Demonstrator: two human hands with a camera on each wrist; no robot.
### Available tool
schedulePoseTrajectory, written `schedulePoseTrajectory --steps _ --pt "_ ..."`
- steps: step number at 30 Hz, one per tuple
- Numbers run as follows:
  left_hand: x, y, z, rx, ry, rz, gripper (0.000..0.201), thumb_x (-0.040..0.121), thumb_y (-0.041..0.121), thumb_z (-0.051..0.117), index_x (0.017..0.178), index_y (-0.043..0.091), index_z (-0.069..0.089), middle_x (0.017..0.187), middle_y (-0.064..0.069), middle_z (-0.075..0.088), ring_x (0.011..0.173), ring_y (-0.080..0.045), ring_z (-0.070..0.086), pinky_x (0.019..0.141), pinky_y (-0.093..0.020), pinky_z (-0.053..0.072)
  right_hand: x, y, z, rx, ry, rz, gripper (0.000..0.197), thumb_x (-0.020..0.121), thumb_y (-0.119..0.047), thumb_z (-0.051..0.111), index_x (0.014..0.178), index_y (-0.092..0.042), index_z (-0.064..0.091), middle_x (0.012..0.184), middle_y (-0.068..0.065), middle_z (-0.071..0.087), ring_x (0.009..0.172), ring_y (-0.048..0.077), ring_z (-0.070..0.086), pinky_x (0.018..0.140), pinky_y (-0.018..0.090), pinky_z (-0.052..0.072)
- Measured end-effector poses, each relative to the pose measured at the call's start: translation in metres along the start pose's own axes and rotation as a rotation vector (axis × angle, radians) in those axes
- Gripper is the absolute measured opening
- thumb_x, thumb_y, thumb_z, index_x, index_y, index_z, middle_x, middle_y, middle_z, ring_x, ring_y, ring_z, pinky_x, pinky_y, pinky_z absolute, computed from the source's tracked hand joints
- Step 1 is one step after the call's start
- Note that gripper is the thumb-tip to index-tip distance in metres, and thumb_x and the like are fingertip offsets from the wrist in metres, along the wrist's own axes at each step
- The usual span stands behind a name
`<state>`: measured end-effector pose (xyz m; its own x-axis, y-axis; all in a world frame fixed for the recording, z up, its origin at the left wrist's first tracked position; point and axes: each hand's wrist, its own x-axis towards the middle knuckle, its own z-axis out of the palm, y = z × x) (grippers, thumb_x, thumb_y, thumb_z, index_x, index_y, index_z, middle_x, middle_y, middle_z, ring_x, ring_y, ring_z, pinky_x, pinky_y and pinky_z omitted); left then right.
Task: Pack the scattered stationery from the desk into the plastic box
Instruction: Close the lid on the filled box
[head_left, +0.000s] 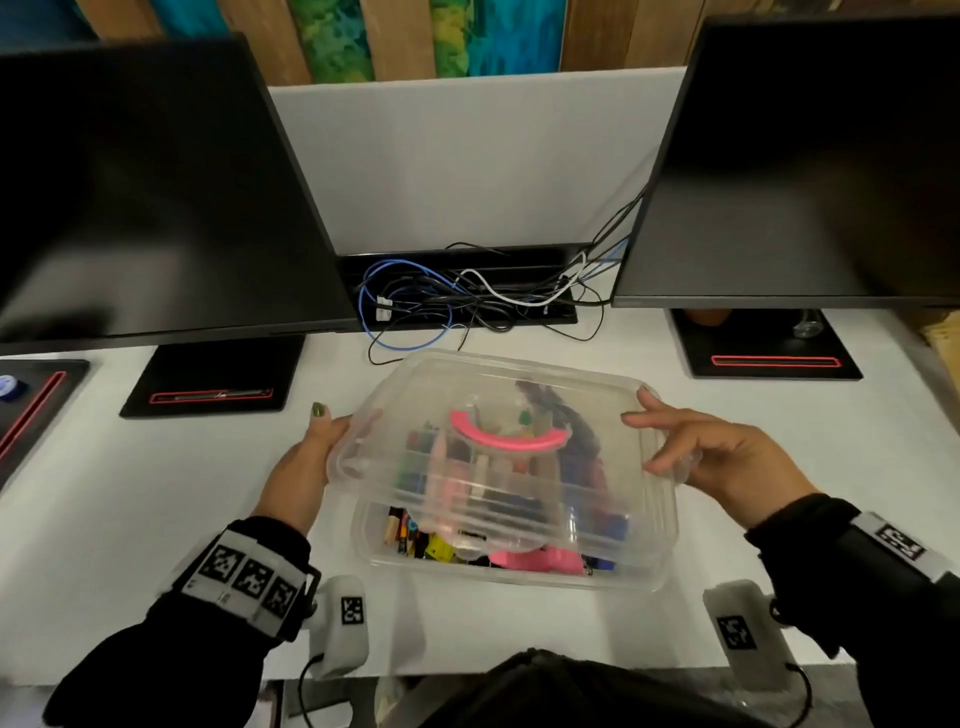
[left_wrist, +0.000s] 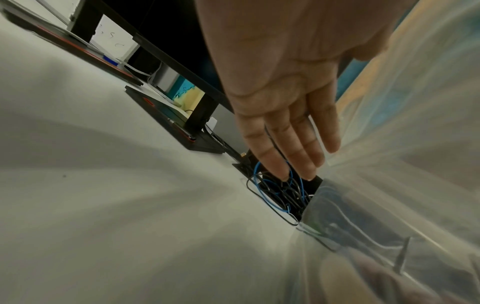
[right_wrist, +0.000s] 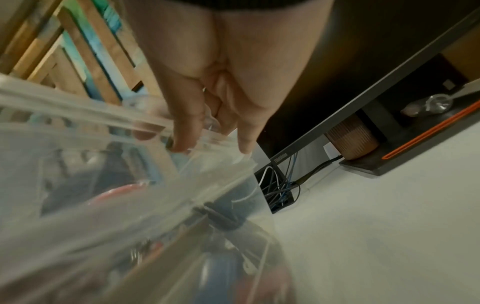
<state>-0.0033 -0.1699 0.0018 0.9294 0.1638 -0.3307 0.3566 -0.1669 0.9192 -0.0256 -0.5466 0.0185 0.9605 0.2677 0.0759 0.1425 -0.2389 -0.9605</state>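
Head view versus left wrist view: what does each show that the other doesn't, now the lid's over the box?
Only the head view shows both hands, left hand and right hand, holding the clear lid by its ends above the plastic box, the lid's pink handle, and the stationery inside.

Only the left wrist view shows the left hand's fingers lying straight along the lid's side.

Both show the white desk, cable tray and monitor base.

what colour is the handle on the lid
Pink, a curved handle on the clear lid; clearest in the head view.
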Motion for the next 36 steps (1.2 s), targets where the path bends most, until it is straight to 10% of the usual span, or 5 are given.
schedulePoseTrajectory --steps 6,20,25,30,36 --pt "-0.013 0.007 0.005 0.048 -0.085 0.033 0.030 0.074 0.035 0.058 0.102 0.029 0.066 0.100 0.005 0.069 0.098 -0.019 0.062 0.077 -0.030 0.047 -0.011 0.014 -0.002 -0.158 -0.031 0.017 0.056 0.074 0.022 0.063 0.059 -0.032 0.071 0.118 -0.021 0.063 0.130 -0.002 0.042 0.101 0.010 0.037" --pt "-0.051 -0.013 0.002 0.111 -0.071 0.073 0.041 0.080 0.019 0.053 0.118 0.033 0.053 0.109 0.017 0.065 0.104 -0.001 0.057 0.087 -0.024 0.041 -0.017 0.014 0.001 -0.272 0.046 0.041 0.047 0.077 0.019 0.063 0.066 -0.027 0.069 0.130 -0.030 0.050 0.132 -0.011 0.033 0.106 0.017 0.031" --pt "-0.051 -0.002 0.012 0.123 -0.065 0.072 0.068 0.094 0.002 0.042 0.147 0.037 0.019 0.130 0.014 0.045 0.109 0.004 0.047 0.098 -0.023 0.031 -0.017 0.006 0.000 -0.177 0.034 0.144 0.067 0.071 0.032 0.039 0.062 -0.025 0.072 0.127 -0.031 0.052 0.131 -0.012 0.033 0.099 0.005 0.031" --pt "-0.047 0.003 0.015 0.155 -0.037 0.111 0.066 0.093 0.000 0.036 0.144 0.041 0.027 0.137 0.009 0.042 0.125 -0.006 0.040 0.108 -0.028 0.029 -0.014 -0.009 -0.005 0.044 0.047 0.220 0.039 0.082 0.004 0.041 0.077 -0.011 0.076 0.119 -0.010 0.066 0.131 0.002 0.042 0.109 0.036 0.030" --pt "-0.046 0.001 0.030 0.378 -0.003 0.157 0.064 0.094 0.036 0.048 0.148 0.038 0.014 0.146 0.003 0.031 0.135 -0.010 0.032 0.103 -0.024 0.025 -0.011 -0.019 0.023 -0.367 0.046 0.223 0.037 0.090 -0.026 0.056 0.125 -0.038 0.051 0.146 -0.023 0.030 0.139 -0.009 0.015 0.113 0.019 0.014"
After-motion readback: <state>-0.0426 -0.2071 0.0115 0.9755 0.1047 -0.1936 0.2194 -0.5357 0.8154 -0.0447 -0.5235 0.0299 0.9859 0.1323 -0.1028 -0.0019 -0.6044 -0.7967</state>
